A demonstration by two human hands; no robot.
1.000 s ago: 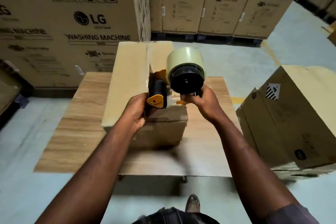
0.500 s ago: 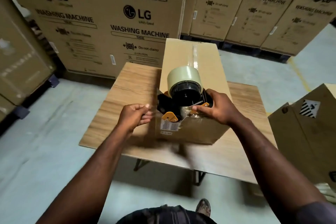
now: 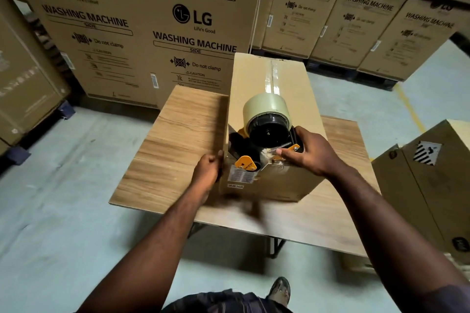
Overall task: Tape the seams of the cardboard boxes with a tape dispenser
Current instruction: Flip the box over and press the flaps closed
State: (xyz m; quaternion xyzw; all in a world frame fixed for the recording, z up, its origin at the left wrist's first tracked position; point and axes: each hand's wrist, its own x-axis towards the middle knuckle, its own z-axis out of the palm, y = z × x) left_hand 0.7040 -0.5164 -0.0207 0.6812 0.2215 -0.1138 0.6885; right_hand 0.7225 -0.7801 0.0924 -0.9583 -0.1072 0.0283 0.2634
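Cardboard box [image 3: 254, 84] lies lengthwise on wooden table [image 3: 178, 147], clear tape strip [image 3: 270, 76] along its top seam. Tape dispenser [image 3: 264, 140] sits at the seam's near end. Right hand [image 3: 310, 155] grips its frame, likely to finish the strip. Left hand [image 3: 207, 170] curls round the near-left corner, bracing the box. Washing-machine cartons [image 3: 152, 33] behind.

Left hand [image 3: 207, 171]: one second ago it gripped the handle of the tape dispenser [image 3: 264, 134]. Half a second ago it was off it, clear of the box [image 3: 250, 84] on the left. It now holds the box's near left corner with curled fingers.

Right hand [image 3: 309, 154]: it has shifted from under the roll to the dispenser's right side.

The dispenser's handle, formerly upright, now lies on the box's near end.
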